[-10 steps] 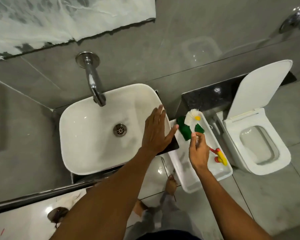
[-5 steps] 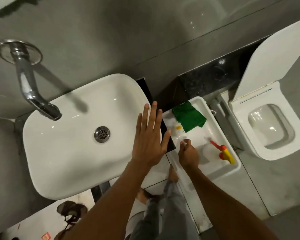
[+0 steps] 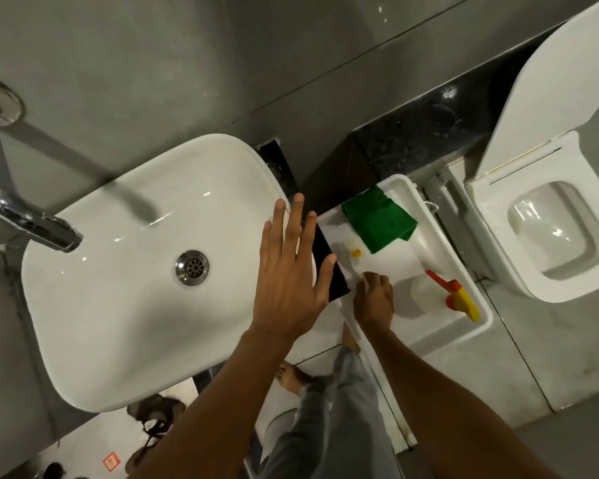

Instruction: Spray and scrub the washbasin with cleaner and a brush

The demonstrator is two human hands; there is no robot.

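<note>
Washbasin fills the left half of my view, a white rounded bowl with its drain near the middle and the chrome tap reaching over its far-left rim. From the drain out to the near rim the bowl lies open. My left hand hangs flat over the basin's right edge, fingers spread and gripping nothing; under its fingertips a black slab shows beside the rim. Just right of that, on the floor, sits a white tray. My right hand reaches into its near-left part, fingers curled down on the thin handle of the brush, whose white bristle head with a yellow centre lies on the tray floor. A green cloth lies at the tray's far end, and the white spray bottle with red-and-yellow trigger lies on its side along the right wall. Further right stands a toilet, lid up. Grey tile walls close in behind. A small red label lies on the floor at bottom left; I cannot read it.
</note>
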